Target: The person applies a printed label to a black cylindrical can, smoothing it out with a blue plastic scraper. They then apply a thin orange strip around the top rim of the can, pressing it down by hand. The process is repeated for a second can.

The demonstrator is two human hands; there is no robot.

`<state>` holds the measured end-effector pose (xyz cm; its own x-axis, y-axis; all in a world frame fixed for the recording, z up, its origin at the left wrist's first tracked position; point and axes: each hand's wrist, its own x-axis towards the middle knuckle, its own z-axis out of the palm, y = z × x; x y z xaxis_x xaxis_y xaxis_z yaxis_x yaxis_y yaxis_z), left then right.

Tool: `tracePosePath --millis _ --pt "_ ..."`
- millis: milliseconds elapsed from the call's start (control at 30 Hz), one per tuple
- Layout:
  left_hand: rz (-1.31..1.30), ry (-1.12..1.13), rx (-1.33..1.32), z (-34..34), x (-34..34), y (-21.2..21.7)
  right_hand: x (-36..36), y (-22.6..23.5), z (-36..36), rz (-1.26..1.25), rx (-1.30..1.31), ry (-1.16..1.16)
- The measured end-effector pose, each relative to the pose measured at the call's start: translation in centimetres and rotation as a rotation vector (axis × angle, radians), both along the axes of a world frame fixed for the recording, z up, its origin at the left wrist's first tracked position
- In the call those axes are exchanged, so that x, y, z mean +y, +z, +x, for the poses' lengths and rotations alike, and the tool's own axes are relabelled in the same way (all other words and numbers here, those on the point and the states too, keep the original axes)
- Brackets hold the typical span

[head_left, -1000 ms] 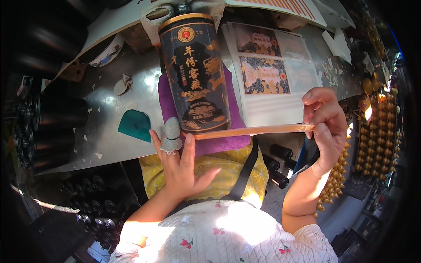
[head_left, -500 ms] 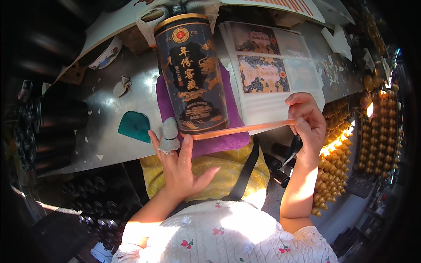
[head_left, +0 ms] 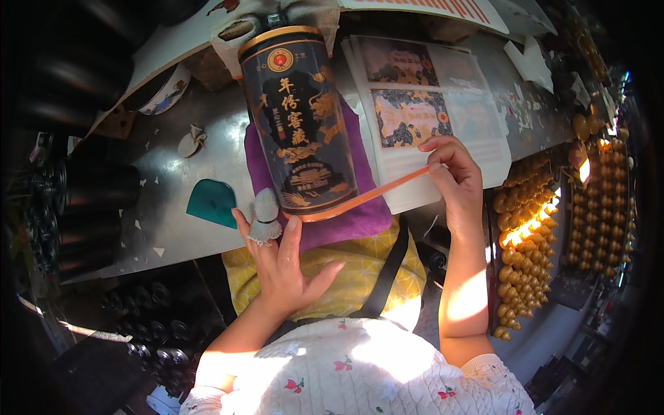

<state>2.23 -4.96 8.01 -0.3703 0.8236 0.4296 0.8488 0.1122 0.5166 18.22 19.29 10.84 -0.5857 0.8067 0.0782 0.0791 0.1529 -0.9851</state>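
Observation:
A black cylindrical canister (head_left: 301,124) with gold decoration lies on its side on a purple cloth (head_left: 356,225). Around its near rim runs an orange-copper strip (head_left: 377,192), whose free end stretches up to the right. My right hand (head_left: 456,176) pinches that end between thumb and fingers. At the rim's left, my left hand (head_left: 283,270) presses a fingertip on the strip, its fingers spread and thumb out. One of its fingers wears a grey cloth finger cover (head_left: 265,214) tied with a dark band. Left of it lies a teal scraper (head_left: 211,203).
Printed decal sheets (head_left: 415,124) lie on the metal table (head_left: 162,166), right of the canister. Black canisters (head_left: 97,183) stand at the left. Several gold knobbed pieces (head_left: 522,270) hang in rows at the right. A patterned bowl (head_left: 166,90) sits behind.
My right hand has moved left and slightly up, drawing the strip's free end closer round the canister's rim. My left hand stays nearly in place.

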Motion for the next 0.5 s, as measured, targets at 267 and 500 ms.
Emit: tracePosePath --millis 267,500 --pt "0.161 0.0 -0.043 0.2 -0.5 -1.4 -0.1 -0.1 -0.5 -0.02 -0.03 0.013" --pt "0.059 -0.001 0.16 0.6 -0.2 0.1 -0.2 0.0 -0.5 -0.153 -0.03 0.083"
